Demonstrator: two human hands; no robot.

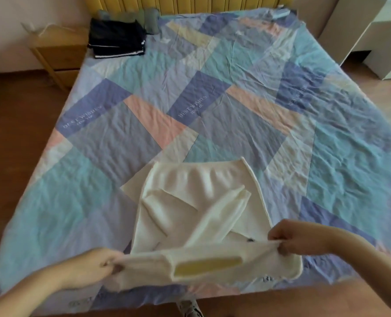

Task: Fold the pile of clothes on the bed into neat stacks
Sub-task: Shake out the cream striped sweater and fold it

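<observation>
A cream knitted sweater (pixel 196 202) lies on the near part of the bed (pixel 327 156), its sleeves folded across the body. My left hand (pixel 96 266) pinches the sweater's near edge at the left. At the right end of that same edge, my right hand (pixel 290 239) grips it too. The edge is lifted and stretched between both hands, showing the neck opening. A folded stack of dark clothes (pixel 116 38) rests at the bed's far left corner, with grey folded items (pixel 152 20) just behind it.
The patchwork bedspread in blue, teal and pink covers the whole bed. A wooden nightstand (pixel 57 53) stands left of the bed, white furniture (pixel 377 42) to the right. A yellow headboard (pixel 185 4) runs along the back. My shoe (pixel 188 307) shows at the foot of the bed.
</observation>
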